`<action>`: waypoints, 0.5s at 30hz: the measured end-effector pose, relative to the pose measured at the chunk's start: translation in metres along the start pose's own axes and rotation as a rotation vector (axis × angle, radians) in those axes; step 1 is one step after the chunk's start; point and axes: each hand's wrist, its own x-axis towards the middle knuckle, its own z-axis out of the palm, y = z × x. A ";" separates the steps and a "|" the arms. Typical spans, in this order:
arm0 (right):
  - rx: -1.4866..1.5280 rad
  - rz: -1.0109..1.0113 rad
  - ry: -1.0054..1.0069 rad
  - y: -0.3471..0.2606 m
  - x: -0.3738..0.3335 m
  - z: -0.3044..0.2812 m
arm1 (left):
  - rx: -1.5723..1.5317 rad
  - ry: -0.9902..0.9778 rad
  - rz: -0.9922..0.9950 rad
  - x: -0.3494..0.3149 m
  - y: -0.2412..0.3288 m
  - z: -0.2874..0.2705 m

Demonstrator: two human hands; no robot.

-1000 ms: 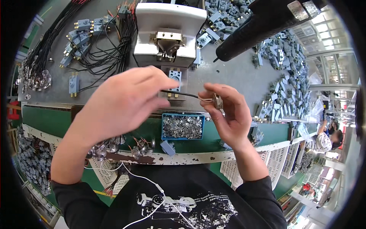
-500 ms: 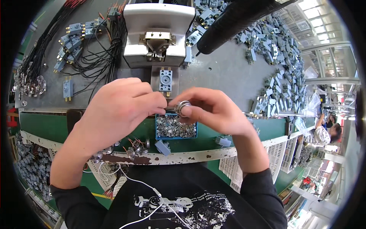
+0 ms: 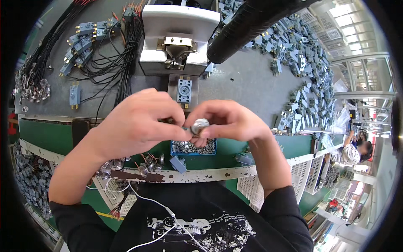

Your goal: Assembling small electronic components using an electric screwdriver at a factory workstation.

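Observation:
My right hand (image 3: pixel 237 122) pinches a round silver metal part (image 3: pixel 200 124) between thumb and fingers, its shiny face showing. Close against its left side is my left hand (image 3: pixel 140 119), fingers closed with the thumb tip at the part; what they pinch is hidden. Just beyond both hands, a blue-grey switch block (image 3: pixel 184 98) with a round centre and brass tabs lies on the metal plate below a press (image 3: pixel 180 21). Under my hands, partly covered, is a blue tray (image 3: pixel 215 148) of small metal pieces.
A thick black tube (image 3: pixel 252 27) slants in from the upper right. Heaped blue-grey blocks (image 3: pixel 304 63) cover the bench's right side. Black wire bundles (image 3: pixel 124 63) lie left. Metal discs with leads (image 3: pixel 145 166) and a loose block (image 3: pixel 178 164) sit near the front ledge.
My left fingers have come over to the metal part and the thumb has stretched toward it. The part has turned in my right hand. The whole view has shifted slightly.

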 end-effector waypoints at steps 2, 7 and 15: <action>0.001 0.209 -0.337 0.004 0.020 -0.012 | -0.045 -0.073 0.072 -0.002 -0.007 0.004; -0.101 0.232 -0.316 0.009 0.022 -0.009 | -0.094 -0.170 0.026 -0.002 -0.004 0.010; -0.594 -0.573 0.582 -0.045 -0.019 0.000 | 0.052 0.133 -0.420 0.020 -0.005 0.006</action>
